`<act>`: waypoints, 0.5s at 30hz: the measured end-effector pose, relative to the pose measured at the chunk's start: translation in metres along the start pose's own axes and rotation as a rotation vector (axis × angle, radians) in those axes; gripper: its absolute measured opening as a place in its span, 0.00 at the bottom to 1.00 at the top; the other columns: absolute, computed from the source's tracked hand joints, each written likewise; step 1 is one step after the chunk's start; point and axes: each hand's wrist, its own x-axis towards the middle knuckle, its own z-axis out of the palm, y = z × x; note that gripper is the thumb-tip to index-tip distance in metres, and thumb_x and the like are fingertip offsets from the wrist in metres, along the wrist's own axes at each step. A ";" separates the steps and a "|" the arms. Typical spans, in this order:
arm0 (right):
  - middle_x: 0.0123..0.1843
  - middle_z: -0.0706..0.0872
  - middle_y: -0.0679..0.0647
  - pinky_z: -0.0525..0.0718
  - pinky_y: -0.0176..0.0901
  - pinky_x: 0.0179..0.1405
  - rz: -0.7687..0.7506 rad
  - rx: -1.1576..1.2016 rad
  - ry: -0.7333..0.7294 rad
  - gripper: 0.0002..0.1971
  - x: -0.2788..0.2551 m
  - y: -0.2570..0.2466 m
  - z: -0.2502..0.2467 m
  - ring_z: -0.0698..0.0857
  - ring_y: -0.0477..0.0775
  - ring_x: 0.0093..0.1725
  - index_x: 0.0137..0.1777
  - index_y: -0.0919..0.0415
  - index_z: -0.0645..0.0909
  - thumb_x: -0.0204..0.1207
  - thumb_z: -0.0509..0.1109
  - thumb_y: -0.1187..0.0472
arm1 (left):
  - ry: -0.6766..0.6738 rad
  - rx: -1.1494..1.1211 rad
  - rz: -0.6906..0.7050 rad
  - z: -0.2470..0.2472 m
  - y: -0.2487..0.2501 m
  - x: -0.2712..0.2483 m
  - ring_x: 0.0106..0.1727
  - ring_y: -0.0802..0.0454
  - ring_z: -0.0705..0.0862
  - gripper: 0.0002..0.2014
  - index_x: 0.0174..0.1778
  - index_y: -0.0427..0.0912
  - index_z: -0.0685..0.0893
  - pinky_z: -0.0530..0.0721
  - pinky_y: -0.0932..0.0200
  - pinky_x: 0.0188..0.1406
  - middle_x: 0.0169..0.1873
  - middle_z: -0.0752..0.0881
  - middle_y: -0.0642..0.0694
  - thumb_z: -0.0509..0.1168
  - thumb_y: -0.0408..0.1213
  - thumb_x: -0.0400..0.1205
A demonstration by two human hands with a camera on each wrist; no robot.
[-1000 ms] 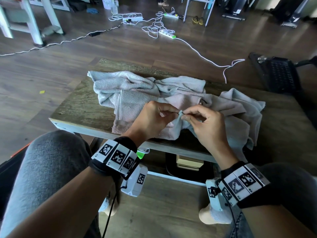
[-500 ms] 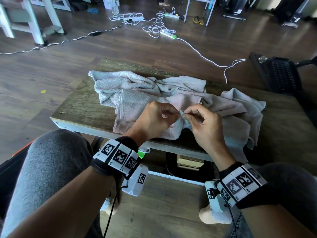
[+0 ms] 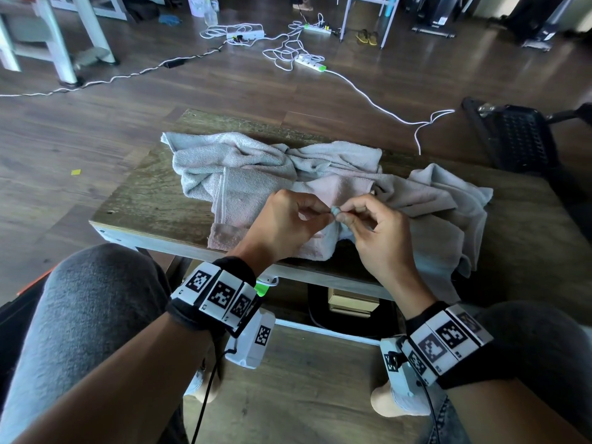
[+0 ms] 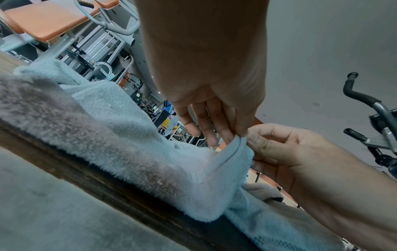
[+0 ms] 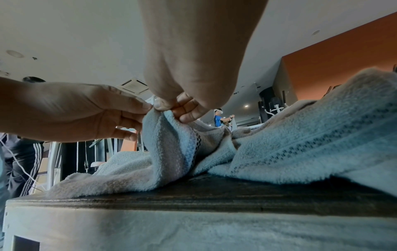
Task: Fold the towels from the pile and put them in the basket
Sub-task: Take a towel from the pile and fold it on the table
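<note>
A rumpled pile of pale grey and pinkish towels (image 3: 275, 168) lies across the low wooden table (image 3: 147, 200). My left hand (image 3: 288, 219) and right hand (image 3: 374, 225) meet at the pile's near middle, both pinching one small raised corner of a light blue towel (image 3: 335, 211). In the left wrist view my left fingertips (image 4: 236, 134) pinch that towel edge (image 4: 232, 152), with the right hand (image 4: 279, 149) right beside. The right wrist view shows my right fingers (image 5: 182, 108) pinching the same towel fold (image 5: 169, 135). No basket shows clearly.
Part of a towel (image 3: 448, 267) hangs over the table's near right edge. A black perforated object (image 3: 515, 136) stands on the floor at the right. White cables and power strips (image 3: 307, 59) lie on the wooden floor beyond. My knees sit under the near edge.
Both hands stay together on the towel corner. The pinched corner has risen slightly, and the fingers have shifted their hold a little.
</note>
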 end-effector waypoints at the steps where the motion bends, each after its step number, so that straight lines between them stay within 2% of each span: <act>1: 0.42 0.91 0.52 0.82 0.33 0.45 0.000 0.003 0.000 0.01 0.000 0.000 0.000 0.89 0.45 0.43 0.47 0.66 0.87 0.77 0.75 0.70 | 0.000 -0.005 0.000 0.000 0.001 -0.001 0.33 0.61 0.88 0.04 0.46 0.32 0.92 0.78 0.77 0.27 0.37 0.92 0.39 0.73 0.29 0.79; 5: 0.43 0.91 0.54 0.82 0.30 0.45 0.006 0.018 0.011 0.02 0.000 -0.001 0.000 0.89 0.42 0.44 0.48 0.67 0.87 0.77 0.75 0.71 | 0.024 -0.003 0.011 0.000 0.005 -0.002 0.26 0.67 0.83 0.04 0.45 0.32 0.92 0.77 0.78 0.26 0.36 0.91 0.39 0.73 0.28 0.79; 9: 0.43 0.91 0.54 0.83 0.29 0.46 0.018 0.021 0.026 0.02 -0.001 -0.002 -0.001 0.90 0.41 0.46 0.48 0.68 0.86 0.78 0.75 0.72 | 0.039 0.017 0.030 0.000 0.006 -0.002 0.25 0.68 0.81 0.03 0.45 0.34 0.93 0.77 0.78 0.26 0.35 0.92 0.42 0.74 0.29 0.78; 12: 0.44 0.91 0.54 0.84 0.33 0.46 -0.005 -0.009 0.033 0.02 -0.001 -0.003 -0.002 0.90 0.42 0.45 0.48 0.67 0.86 0.77 0.75 0.72 | 0.026 0.034 0.029 0.001 0.006 -0.001 0.24 0.69 0.81 0.04 0.45 0.35 0.93 0.75 0.79 0.26 0.34 0.91 0.45 0.74 0.30 0.79; 15: 0.50 0.89 0.54 0.84 0.35 0.53 -0.092 -0.092 0.032 0.07 0.000 -0.002 -0.006 0.88 0.45 0.51 0.53 0.67 0.88 0.76 0.76 0.72 | -0.018 0.053 0.035 0.001 0.002 0.001 0.24 0.71 0.80 0.04 0.45 0.36 0.93 0.74 0.79 0.28 0.33 0.91 0.47 0.74 0.31 0.79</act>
